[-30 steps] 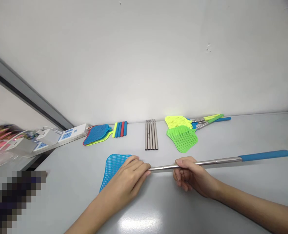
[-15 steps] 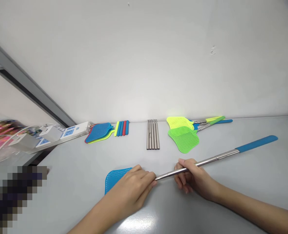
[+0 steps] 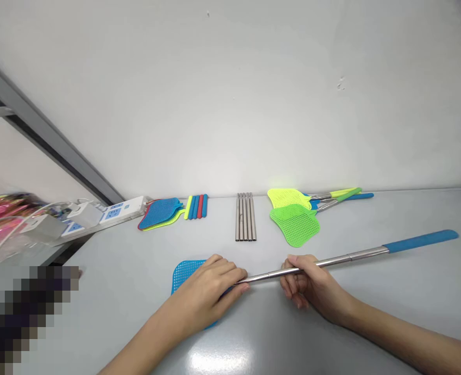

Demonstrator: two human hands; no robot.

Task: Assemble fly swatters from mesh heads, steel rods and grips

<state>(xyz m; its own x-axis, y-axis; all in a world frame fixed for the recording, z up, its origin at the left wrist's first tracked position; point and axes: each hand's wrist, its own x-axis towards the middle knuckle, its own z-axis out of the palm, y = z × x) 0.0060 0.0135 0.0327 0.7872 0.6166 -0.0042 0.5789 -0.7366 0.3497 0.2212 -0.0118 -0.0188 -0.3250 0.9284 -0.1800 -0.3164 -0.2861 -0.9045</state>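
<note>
**Held item:** one swatter, lying nearly level across the front of the grey surface, its steel shaft running right to a blue handle

**Right hand**: fingers curled narrow around the shaft, thumb on top

**Left hand**: fingers closed narrow over the shaft's near end, above the blue mesh head; the join of shaft and head is hidden, so the two are probably, not surely, attached

**Back row, left to right, against the wall**:
- Stacked mesh heads, blue over yellow
- Coloured grips, side by side: yellow, blue, red, blue
- Five steel tubes, parallel, touching
- Two swatters, one with a yellow head, one with a green head, overlapping, their shafts and handles angled right

**Far left:**
- White power strip with white adapters
- Pink packaging, blurred
- Pixelated patch, lower corner, contents unreadable
</note>
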